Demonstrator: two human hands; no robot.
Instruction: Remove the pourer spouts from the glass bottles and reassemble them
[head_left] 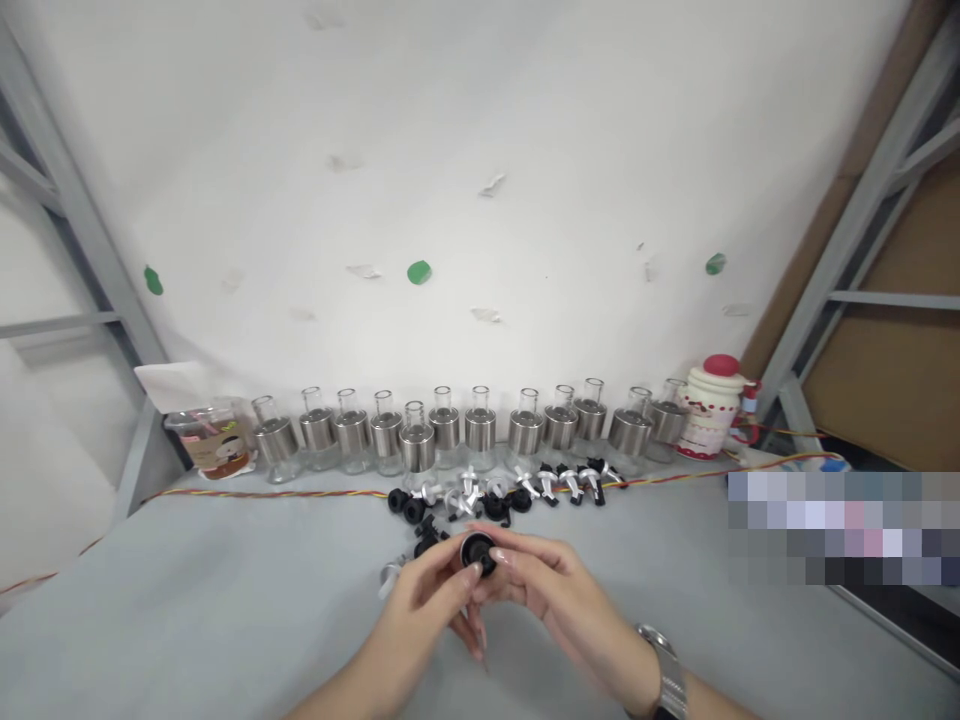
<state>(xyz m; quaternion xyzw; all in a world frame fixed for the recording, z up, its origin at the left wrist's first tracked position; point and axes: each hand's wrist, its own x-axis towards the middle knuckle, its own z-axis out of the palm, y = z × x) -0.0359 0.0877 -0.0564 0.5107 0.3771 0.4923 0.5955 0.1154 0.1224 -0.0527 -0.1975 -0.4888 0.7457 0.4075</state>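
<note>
Both of my hands are closed around a small round cap (478, 551) with a silvery rim and a dark hollow inside. My left hand (433, 598) grips its left side, with the thumb at the opening. From the other side my right hand (546, 580) pinches it, its thumb also at the dark inner part. Just beyond my fingers lie several silver-and-black pour spouts (570, 485) and loose black ring-shaped pieces (413, 510). A clear plastic part (390, 576) rests beside my left hand, partly covered by it.
Several glass bottles with steel collars (480, 428) line the back wall. A plastic cup (217, 440) stands at left, a cream jar with a red lid (706, 415) at right. Twisted wire (300, 493) crosses the grey table (187, 600). A blurred-out object (832, 525) is at right.
</note>
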